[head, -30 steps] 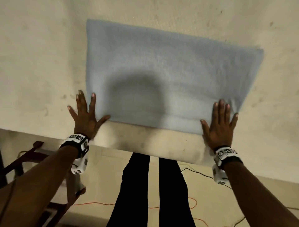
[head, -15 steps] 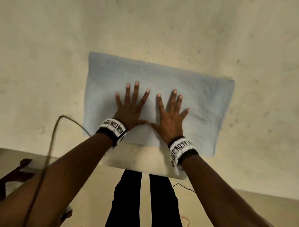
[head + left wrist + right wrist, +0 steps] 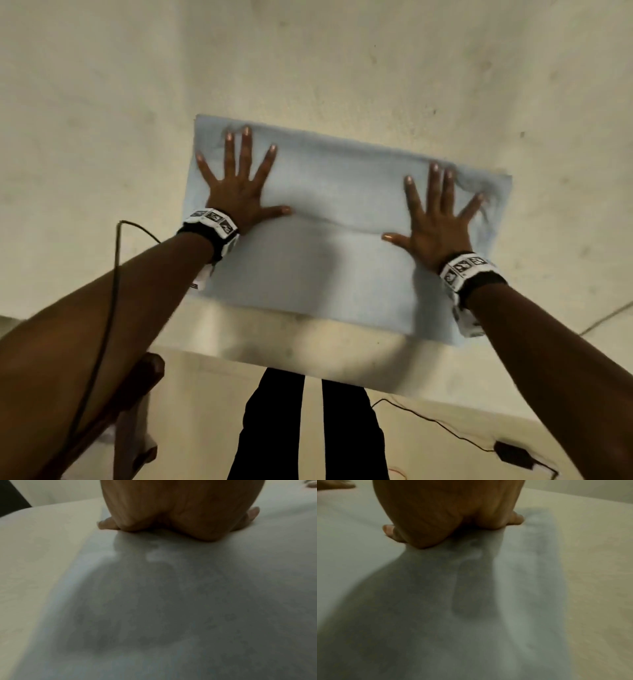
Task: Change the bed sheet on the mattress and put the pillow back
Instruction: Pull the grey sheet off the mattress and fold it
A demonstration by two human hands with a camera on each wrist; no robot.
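At the far left of the head view, a dark cable [image 3: 114, 274] runs along the left forearm, and a dark wooden chair [image 3: 144, 383] stands at lower left below the mattress edge. The cream mattress [image 3: 342, 61] fills the upper part of the frame; its near edge crosses the lower centre. A folded light blue sheet [image 3: 325, 274] lies flat on the mattress at centre frame, close to that near edge. The left hand [image 3: 239, 192] is positioned palm down on the upper left area of the sheet, fingers straight and spread wide, thumb pointing toward frame centre; it grips nothing. In the left wrist view the left hand [image 3: 180, 509] shows its heel pressed on the sheet [image 3: 171, 601], with bare mattress [image 3: 34, 561] at frame left. A shallow crease runs across the sheet between the two thumbs. The right hand [image 3: 435, 222] is positioned palm down on the upper right area of the sheet, fingers straight and spread wide, holding nothing. In the right wrist view the right hand [image 3: 450, 513] rests on the sheet [image 3: 436, 615], with mattress [image 3: 599, 574] at frame right. At lower centre, dark trousers [image 3: 308, 428] are visible; at lower right, a black adapter [image 3: 513, 454] lies on the floor
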